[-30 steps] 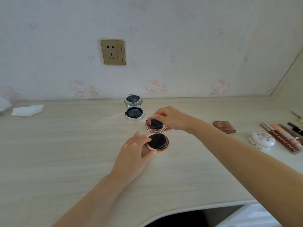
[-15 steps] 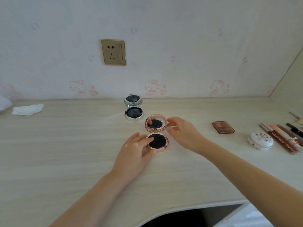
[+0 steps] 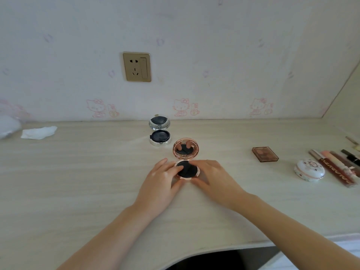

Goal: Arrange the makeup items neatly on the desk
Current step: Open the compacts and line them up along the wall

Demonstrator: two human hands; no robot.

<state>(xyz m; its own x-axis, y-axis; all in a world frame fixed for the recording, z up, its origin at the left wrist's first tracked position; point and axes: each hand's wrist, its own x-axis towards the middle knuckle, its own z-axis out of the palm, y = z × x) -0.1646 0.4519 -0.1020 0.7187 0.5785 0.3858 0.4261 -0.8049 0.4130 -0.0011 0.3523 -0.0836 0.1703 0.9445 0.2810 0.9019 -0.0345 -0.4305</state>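
Note:
An open rose-gold compact (image 3: 186, 151) lies on the pale wooden desk (image 3: 78, 182), its mirror lid tilted up and a black puff in its base. My left hand (image 3: 161, 184) holds the base from the left, fingers on the puff and thumb at the front rim. My right hand (image 3: 212, 178) holds the base from the right, fingers over its edge. Behind it an open silver compact (image 3: 160, 131) rests near the wall. To the right lie a brown square palette (image 3: 265, 154), a white floral round case (image 3: 309, 170) and several lip gloss tubes (image 3: 335, 166).
A crumpled white tissue (image 3: 39, 132) lies at the far left by the wall, beside a white object (image 3: 8, 125) at the frame edge. A gold wall socket (image 3: 137, 67) sits above the desk. The desk's front edge (image 3: 214, 250) curves inward near me.
My right hand left the mirror lid and came down to the right side of the rose-gold compact's base. My left hand stayed on the base.

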